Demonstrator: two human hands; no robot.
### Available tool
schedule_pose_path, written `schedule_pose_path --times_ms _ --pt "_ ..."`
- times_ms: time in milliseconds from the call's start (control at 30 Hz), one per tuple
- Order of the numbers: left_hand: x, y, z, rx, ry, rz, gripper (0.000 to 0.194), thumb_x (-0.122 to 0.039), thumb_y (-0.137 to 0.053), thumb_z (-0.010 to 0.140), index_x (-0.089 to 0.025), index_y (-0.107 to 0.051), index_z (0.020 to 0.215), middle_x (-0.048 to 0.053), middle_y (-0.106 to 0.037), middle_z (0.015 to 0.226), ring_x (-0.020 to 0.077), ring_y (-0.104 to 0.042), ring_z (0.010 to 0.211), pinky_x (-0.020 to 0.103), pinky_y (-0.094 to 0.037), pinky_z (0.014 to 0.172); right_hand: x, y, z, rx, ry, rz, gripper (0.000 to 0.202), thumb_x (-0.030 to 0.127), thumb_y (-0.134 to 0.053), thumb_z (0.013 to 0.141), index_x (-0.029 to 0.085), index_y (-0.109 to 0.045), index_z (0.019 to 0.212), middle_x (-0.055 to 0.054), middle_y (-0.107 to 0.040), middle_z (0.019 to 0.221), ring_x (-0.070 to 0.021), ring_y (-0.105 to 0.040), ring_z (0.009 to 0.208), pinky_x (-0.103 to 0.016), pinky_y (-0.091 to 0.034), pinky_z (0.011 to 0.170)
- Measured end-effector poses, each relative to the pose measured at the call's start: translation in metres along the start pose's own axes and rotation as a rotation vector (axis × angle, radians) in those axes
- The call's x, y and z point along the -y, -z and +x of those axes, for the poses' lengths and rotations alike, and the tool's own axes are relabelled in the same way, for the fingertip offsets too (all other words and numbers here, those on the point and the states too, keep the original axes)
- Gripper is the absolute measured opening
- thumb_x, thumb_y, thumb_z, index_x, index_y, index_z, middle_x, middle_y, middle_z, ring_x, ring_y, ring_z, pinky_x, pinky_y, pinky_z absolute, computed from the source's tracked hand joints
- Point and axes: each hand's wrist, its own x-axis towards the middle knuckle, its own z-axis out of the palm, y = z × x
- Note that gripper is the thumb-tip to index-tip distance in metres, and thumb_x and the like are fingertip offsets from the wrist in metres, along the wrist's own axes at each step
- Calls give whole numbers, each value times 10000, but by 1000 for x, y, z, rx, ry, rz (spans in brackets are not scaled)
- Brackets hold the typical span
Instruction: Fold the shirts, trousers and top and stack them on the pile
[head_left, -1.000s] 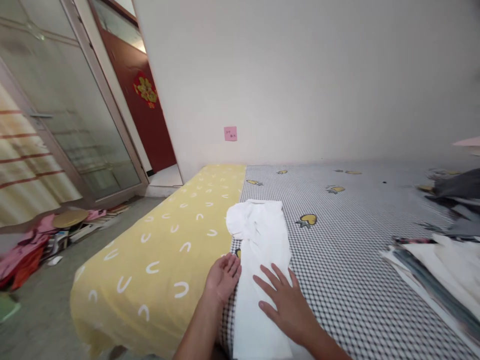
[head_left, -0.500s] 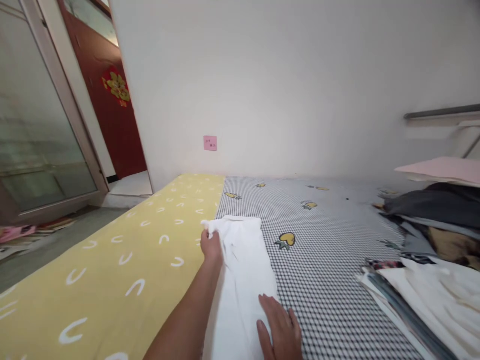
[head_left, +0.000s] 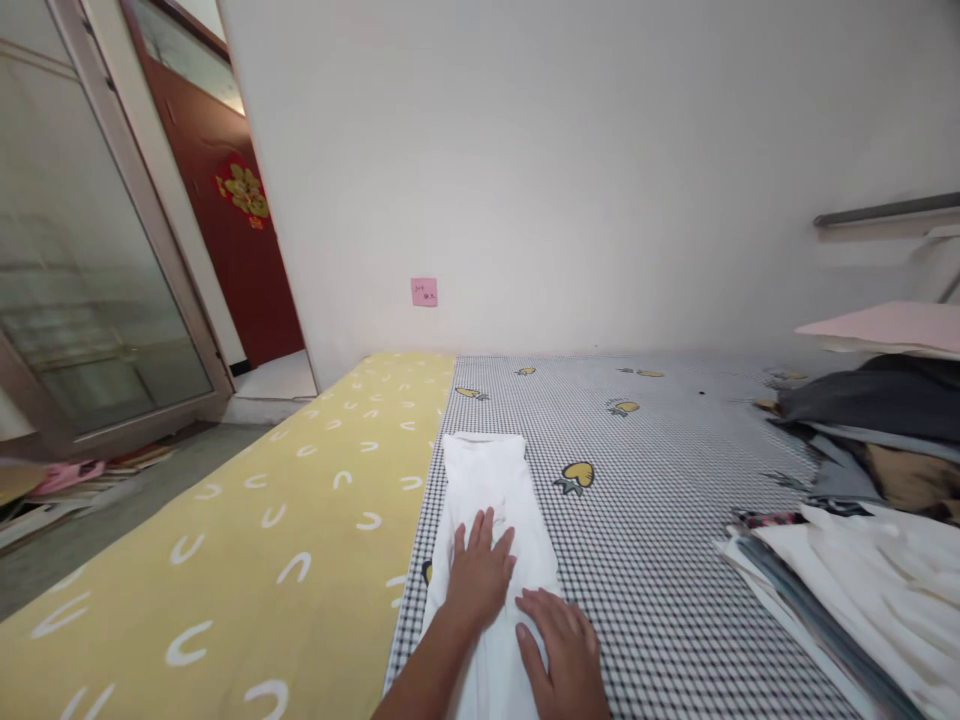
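Observation:
A long, narrow strip of folded white cloth (head_left: 486, 468) lies on the checked bedding (head_left: 645, 540), running from mid-view down to the bottom edge. My left hand (head_left: 481, 572) rests flat on the middle of the cloth, fingers spread, holding nothing. Lower and to the right, my right hand (head_left: 561, 650) lies over the cloth's right edge with its fingers apart and nothing in them. The near end of the cloth is cut off by the frame and partly hidden by my hands.
Yellow patterned bedding (head_left: 300, 530) covers the left side. At the right stand a white clothes stack (head_left: 885, 580) and a dark clothes pile (head_left: 877, 400) topped with something pink. A wall with a pink note (head_left: 424, 292) rises behind.
My left hand has let go of the cloth's far left corner and moved nearer, onto its middle. The cloth's left part now lies folded inward. My right hand has hardly moved.

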Motion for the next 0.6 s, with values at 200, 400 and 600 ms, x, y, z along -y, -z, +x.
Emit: schedule_pose_path --times_ms 200,400,600 --pt "-26 -13 -46 5 136 -85 432 -248 -444 894 -202 -662 1264 167 -455 1543 309 -359 1466 592 -160 1222 15 17 8 -22 -59 75 335 326 -377 995 265 -654 1172 -78 -703 1219 -273 -613 1171 -544 -386 1078" --pt "-52 6 -131 30 114 -481 348 -418 -513 902 -237 -738 1097 111 -721 1228 258 -639 1173 455 -433 1114 30 27 14 29 -104 135 314 243 -414 945 245 -682 1108 -86 -705 1221 -265 -588 1211 -562 -300 1121" --pt "-20 87 -181 -325 217 -265 337 -460 -500 891 -239 -720 1019 94 -751 1054 266 -690 1018 441 -514 1002 27 49 27 170 -269 558 339 421 -503 914 237 -724 1092 -88 -694 1272 -333 -484 1348 -673 -161 1156"
